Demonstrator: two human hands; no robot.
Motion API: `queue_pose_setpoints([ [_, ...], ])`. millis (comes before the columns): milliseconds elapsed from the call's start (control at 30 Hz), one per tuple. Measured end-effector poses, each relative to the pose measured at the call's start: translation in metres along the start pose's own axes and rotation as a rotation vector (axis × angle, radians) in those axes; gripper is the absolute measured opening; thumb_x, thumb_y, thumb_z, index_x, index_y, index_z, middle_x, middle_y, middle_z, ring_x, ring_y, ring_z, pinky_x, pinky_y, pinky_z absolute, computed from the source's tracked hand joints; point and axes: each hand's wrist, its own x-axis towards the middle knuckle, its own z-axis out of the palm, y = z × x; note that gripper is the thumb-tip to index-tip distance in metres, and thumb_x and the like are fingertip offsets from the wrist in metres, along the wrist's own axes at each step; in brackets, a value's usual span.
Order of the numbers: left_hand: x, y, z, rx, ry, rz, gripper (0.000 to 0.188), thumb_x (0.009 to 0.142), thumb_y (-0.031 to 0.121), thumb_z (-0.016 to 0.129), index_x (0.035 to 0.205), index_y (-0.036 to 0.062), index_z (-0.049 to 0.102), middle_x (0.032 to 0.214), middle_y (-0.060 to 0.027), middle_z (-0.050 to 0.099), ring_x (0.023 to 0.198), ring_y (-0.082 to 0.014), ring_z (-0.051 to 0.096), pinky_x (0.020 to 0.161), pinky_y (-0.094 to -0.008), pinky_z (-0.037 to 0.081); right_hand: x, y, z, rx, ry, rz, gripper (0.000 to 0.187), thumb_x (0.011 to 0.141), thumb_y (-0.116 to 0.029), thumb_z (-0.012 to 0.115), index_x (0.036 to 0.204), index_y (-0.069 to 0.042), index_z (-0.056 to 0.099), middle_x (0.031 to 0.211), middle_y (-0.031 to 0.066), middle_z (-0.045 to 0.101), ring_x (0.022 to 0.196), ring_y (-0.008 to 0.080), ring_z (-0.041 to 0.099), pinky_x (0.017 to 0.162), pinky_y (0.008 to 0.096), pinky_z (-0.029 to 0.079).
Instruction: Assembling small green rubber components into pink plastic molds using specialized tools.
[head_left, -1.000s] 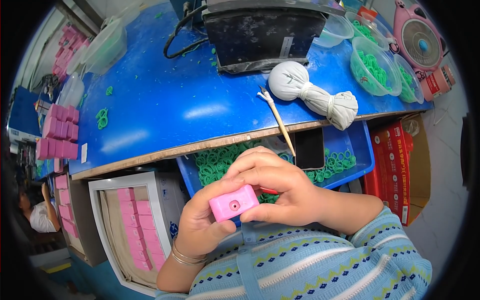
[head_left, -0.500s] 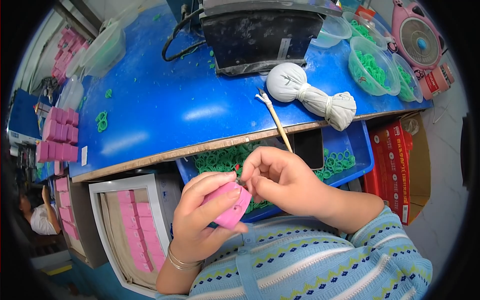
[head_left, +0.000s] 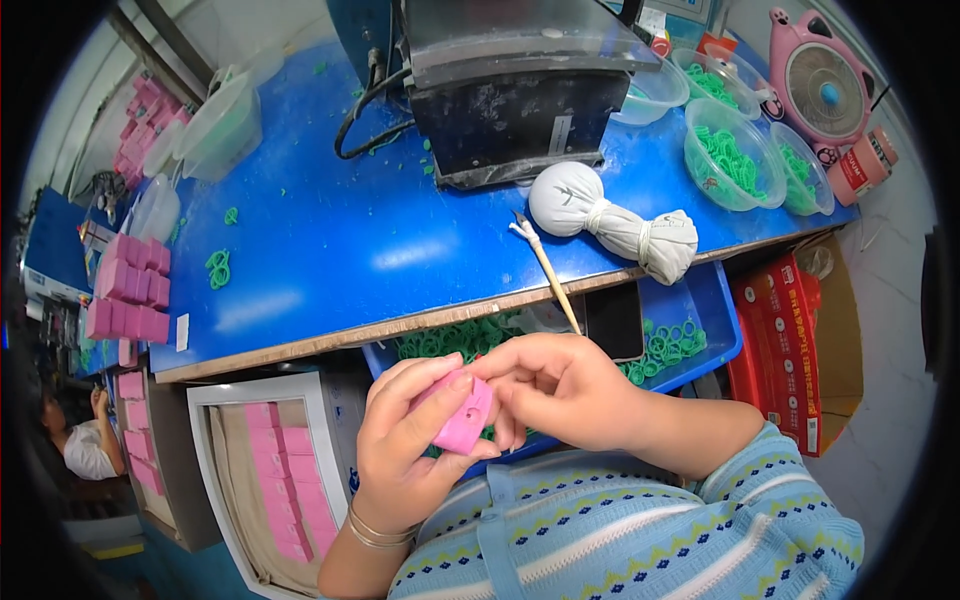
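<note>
A pink rubber mould [head_left: 465, 418], block-shaped with a small round hole in its side, is gripped by my left hand [head_left: 405, 430], thumb across the top and fingers behind. My right hand [head_left: 565, 390] is curled against the mould's right edge, fingers bent and pinched together. Whatever lies between those fingertips is hidden; a tiny red spot shows just above them. Beneath both hands is a blue tray [head_left: 715, 340] with many green wax rings [head_left: 672, 350] in it. A dark phone-like slab [head_left: 612, 320] rests at the tray too.
On the blue table [head_left: 330, 240] stand a black machine [head_left: 510, 125], a tied white cloth pouch [head_left: 610, 220] and a wooden-handled pointed tool [head_left: 548, 265] over the edge. Bowls of green pieces [head_left: 735, 165] stand right. Pink moulds [head_left: 290, 480] fill a tray lower left; a person [head_left: 90, 445] sits beyond.
My right hand has come down and closer against the mould, which has turned slightly in my left hand. The whole view has shifted a little.
</note>
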Motion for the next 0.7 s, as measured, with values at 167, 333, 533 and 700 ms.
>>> queue_pose_setpoints([
  [167, 0.024, -0.015, -0.019, 0.299, 0.4, -0.119, 0.065, 0.068, 0.018, 0.076, 0.122, -0.0036, 0.048, 0.119, -0.0198, 0.049, 0.109, -0.0339, 0.048, 0.093, -0.0407, 0.04, -0.001, -0.005, 0.0, 0.011, 0.037, -0.004, 0.029, 0.088, -0.001, 0.042, 0.117, 0.001, 0.045, 0.087, 0.0061, 0.055, 0.071, 0.0093, 0.057, 0.062, 0.0222, 0.048],
  [333, 0.041, -0.024, -0.041, 0.729, -0.144, -0.318, 0.082, 0.064, 0.02, 0.079, 0.13, -0.0035, 0.037, 0.123, -0.0243, 0.042, 0.11, -0.0403, 0.044, 0.094, -0.0423, 0.038, -0.005, -0.029, -0.005, -0.11, 0.064, -0.039, 0.029, 0.09, -0.007, 0.048, 0.119, -0.001, 0.045, 0.088, 0.0078, 0.057, 0.068, 0.0106, 0.058, 0.059, 0.0231, 0.049],
  [533, 0.052, -0.032, -0.061, 0.299, -0.128, -0.511, 0.087, 0.06, 0.017, 0.081, 0.131, -0.0026, 0.034, 0.123, -0.0223, 0.042, 0.111, -0.0382, 0.046, 0.095, -0.0399, 0.04, 0.023, -0.105, -0.055, 0.118, 0.247, -0.273, 0.058, 0.093, -0.043, 0.043, 0.118, 0.008, 0.042, 0.092, 0.0131, 0.059, 0.064, 0.0168, 0.059, 0.051, 0.026, 0.047],
  [700, 0.054, -0.056, -0.064, 0.397, -0.203, -0.257, 0.081, 0.051, 0.009, 0.082, 0.121, 0.0003, 0.041, 0.113, -0.0156, 0.045, 0.105, -0.0325, 0.047, 0.094, -0.0354, 0.039, 0.039, -0.141, -0.076, 0.176, 0.165, -0.186, 0.053, 0.094, -0.039, 0.038, 0.106, 0.009, 0.054, 0.079, 0.0129, 0.063, 0.058, 0.0146, 0.057, 0.049, 0.024, 0.044],
])
